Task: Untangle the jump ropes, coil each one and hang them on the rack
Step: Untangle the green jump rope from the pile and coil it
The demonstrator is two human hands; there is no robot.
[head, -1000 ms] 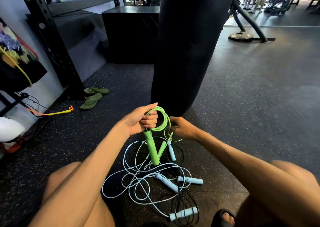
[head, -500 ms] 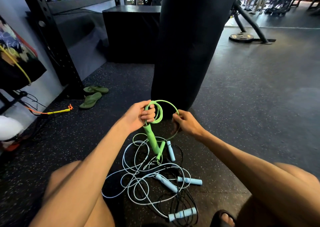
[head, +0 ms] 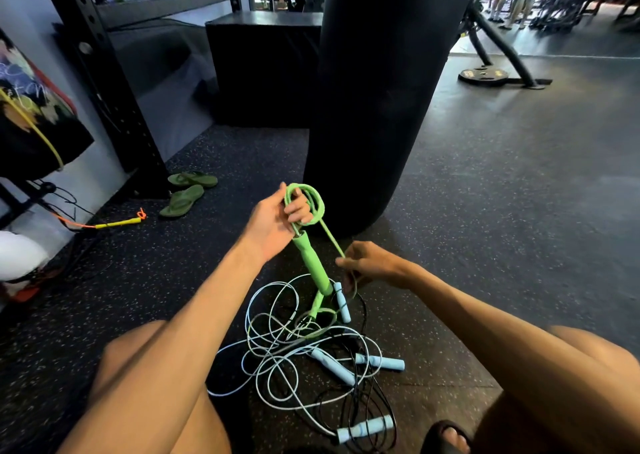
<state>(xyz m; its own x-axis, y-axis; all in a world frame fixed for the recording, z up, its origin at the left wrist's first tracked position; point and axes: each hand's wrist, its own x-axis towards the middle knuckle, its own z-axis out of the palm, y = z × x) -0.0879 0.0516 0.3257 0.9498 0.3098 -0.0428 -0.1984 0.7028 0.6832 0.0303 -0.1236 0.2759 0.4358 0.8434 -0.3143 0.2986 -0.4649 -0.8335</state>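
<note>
The right hand [head: 372,266] has dropped below the coiled green rope [head: 320,201], pulling a strand straight.

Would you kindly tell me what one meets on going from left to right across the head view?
Yellow cord → green flip-flops → left hand → green jump rope → right hand → weight plate.

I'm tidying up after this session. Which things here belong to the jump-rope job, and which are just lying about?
Job: green jump rope, coiled in left hand, cord pinched by right hand; blue-handled rope tangle; black rack frame.
Lying about: green flip-flops; punching bag; weight plate; black box.
</note>
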